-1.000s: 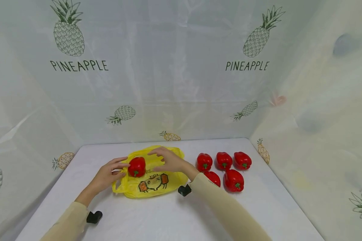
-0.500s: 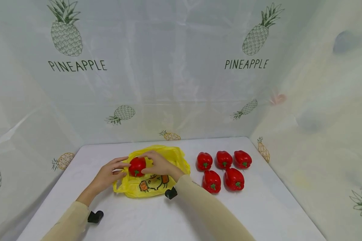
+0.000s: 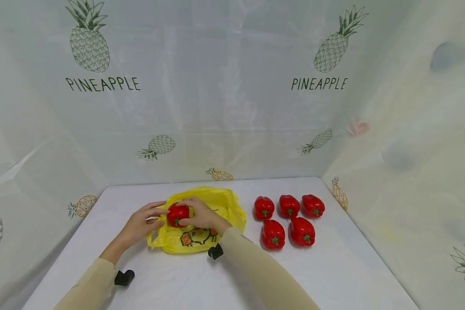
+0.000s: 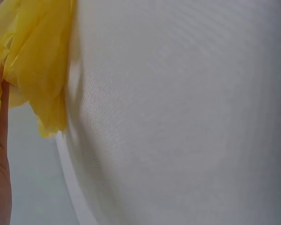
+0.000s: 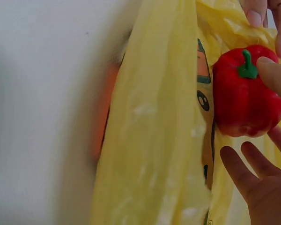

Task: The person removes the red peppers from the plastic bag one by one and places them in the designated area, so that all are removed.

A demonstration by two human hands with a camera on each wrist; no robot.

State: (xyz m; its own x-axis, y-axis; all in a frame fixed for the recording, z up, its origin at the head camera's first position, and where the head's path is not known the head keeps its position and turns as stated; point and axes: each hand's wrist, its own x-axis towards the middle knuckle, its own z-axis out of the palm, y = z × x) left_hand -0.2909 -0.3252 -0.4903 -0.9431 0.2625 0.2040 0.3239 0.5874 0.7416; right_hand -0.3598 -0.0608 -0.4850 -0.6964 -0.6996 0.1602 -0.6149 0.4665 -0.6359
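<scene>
A red bell pepper with a green stem lies at the left side of a yellow plastic bag, over its printed cartoon panel. My right hand grips this pepper, its thumb near the stem and fingers over the far side; in the right wrist view some lower fingers spread clear of it. My left hand holds the gathered edge of the bag beside its loop handle, fingertips close against the pepper. Bunched yellow plastic hides most of the left fingers in the left wrist view.
Several more red bell peppers stand in two rows on the right of the white table, among them a front one and a back one. A curtain printed with pineapples closes off the back and sides.
My right hand has moved left from above the bag onto the pepper and now grips it. The bag's right side has spread slightly outward. The left hand has stayed almost still.
</scene>
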